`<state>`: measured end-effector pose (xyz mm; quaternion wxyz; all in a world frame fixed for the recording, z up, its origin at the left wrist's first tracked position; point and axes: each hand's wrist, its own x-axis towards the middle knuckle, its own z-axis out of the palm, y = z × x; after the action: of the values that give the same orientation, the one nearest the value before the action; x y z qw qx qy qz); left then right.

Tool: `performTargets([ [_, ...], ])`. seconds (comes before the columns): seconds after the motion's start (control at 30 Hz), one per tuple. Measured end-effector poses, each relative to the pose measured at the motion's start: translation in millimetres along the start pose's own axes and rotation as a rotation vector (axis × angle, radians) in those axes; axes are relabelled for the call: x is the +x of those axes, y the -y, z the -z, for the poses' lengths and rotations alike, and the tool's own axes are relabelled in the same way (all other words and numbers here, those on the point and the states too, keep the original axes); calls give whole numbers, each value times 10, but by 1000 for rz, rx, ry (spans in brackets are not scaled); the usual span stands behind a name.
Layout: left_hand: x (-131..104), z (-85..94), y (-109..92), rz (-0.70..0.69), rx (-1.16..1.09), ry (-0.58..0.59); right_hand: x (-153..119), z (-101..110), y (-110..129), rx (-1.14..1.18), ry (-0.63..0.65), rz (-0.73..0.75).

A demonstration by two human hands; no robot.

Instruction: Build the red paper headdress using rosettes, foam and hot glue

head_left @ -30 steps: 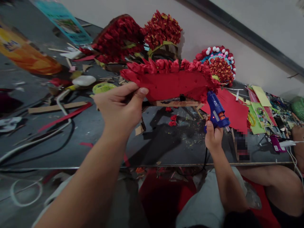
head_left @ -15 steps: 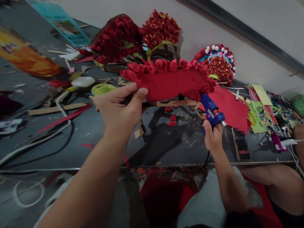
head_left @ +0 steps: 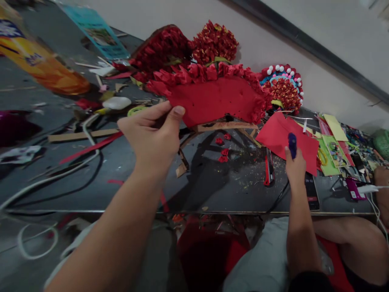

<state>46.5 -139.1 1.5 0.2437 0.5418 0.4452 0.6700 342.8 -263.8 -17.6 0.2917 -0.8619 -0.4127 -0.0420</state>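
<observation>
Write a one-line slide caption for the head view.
Left hand pinches a red panel edged with red ruffles; right hand holds a blue glue gun.

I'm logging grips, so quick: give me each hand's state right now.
Left hand: closed, pinching the flat red panel fringed with crumpled red petals.
Right hand: closed, holding the dark-blue plastic glue gun, only partly visible.

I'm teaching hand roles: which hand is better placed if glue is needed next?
Probably the right hand: it holds the blue glue gun, while the left hand is occupied, pinching the ruffle-edged red panel by its left end.
</observation>
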Motion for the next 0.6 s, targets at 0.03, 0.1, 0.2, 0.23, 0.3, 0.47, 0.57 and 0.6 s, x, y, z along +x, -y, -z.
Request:
performTargets([
  [0.03,7,8,-5,3,-15,-13,34,-44,-42,-104,55,-1],
  [0.1,23,19,-16,19,-51,-31,66,-120,-83,-228,127,6],
  [0.2,57,18,-28,40,-100,-73,11,-158,-3,-287,77,40],
  [0.23,71,13,-27,25,-123,-121,-38,-154,66,-292,32,75],
  [0.3,97,-1,-19,-13,-177,-199,-182,-152,256,-246,-39,214],
  [0.47,106,-23,-21,-7,-228,-202,-647,-358,804,51,247,669],
  [0.57,94,-26,-47,11,-243,-180,-794,-543,975,-1,354,727],
  [0.6,92,-27,-55,9,-241,-177,-810,-587,997,-30,375,735],
])
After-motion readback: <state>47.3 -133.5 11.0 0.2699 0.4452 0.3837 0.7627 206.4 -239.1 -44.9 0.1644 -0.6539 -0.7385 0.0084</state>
